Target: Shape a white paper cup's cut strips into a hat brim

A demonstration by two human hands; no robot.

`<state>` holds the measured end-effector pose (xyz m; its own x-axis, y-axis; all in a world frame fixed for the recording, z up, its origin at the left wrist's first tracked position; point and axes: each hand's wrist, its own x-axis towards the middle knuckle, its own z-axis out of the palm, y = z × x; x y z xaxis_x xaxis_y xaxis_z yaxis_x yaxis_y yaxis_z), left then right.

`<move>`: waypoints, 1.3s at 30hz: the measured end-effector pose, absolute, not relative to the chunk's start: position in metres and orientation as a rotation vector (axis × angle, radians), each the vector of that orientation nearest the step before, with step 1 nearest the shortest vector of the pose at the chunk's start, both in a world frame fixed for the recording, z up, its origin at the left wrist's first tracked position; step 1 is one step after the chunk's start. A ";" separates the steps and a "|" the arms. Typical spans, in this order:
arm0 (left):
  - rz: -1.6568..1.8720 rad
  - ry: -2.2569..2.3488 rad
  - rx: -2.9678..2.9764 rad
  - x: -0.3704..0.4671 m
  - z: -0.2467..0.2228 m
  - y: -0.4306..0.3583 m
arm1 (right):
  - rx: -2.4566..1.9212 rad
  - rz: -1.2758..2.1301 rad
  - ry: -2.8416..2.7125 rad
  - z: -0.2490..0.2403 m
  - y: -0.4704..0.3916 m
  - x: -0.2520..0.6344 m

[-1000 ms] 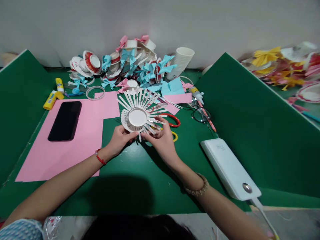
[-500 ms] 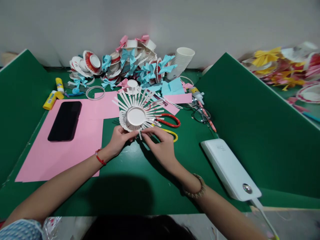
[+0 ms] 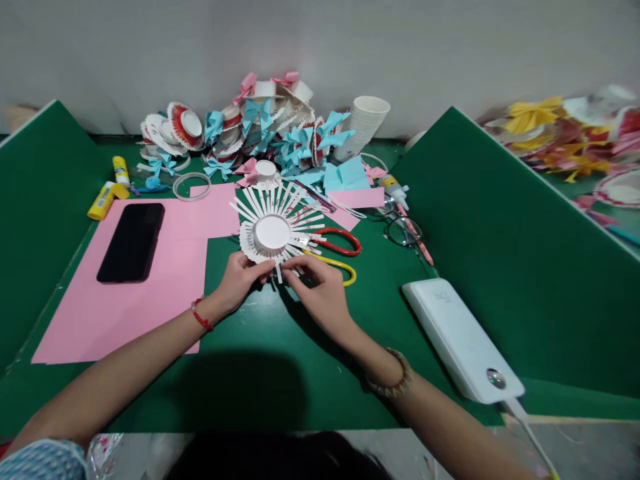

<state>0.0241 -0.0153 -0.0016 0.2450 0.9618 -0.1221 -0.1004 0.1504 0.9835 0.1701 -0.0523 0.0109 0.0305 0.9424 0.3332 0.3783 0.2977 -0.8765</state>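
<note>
A white paper cup cut into thin strips lies spread like a sunburst, its round base facing up. Along its lower left the strips are bent over into a looped, scalloped edge; elsewhere they stick out straight. My left hand pinches the near left rim between thumb and fingers. Just right of it, my right hand is closed at the tip of a near strip, thumb against forefinger. Scissors with one red and one yellow handle lie on the table, partly under the strips.
Behind is a heap of finished paper hats with bows and stacked paper cups. Left are pink sheets, a black phone and glue sticks. Right are glasses and a white power bank. Green dividers flank the table.
The cut cup has tilted and shifted slightly toward me, showing more of the scissors. My right fingers have moved slightly along the near strips; my left hand keeps its pinch.
</note>
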 end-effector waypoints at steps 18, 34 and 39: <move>0.986 1.050 1.180 0.025 0.001 -0.015 | -1.242 0.926 -1.426 0.009 -0.052 0.168; 1.002 1.127 1.164 0.027 0.002 -0.016 | -1.201 0.164 -1.884 0.002 -0.055 0.174; 1.073 1.117 1.209 0.029 0.003 -0.017 | -1.256 0.132 -1.821 0.005 -0.055 0.170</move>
<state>0.0289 -0.0165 0.0033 0.1400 0.9883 -0.0601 -0.0199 0.0635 0.9978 0.1701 -0.0553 0.0051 -0.0871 0.7934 0.6024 0.6983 0.4799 -0.5311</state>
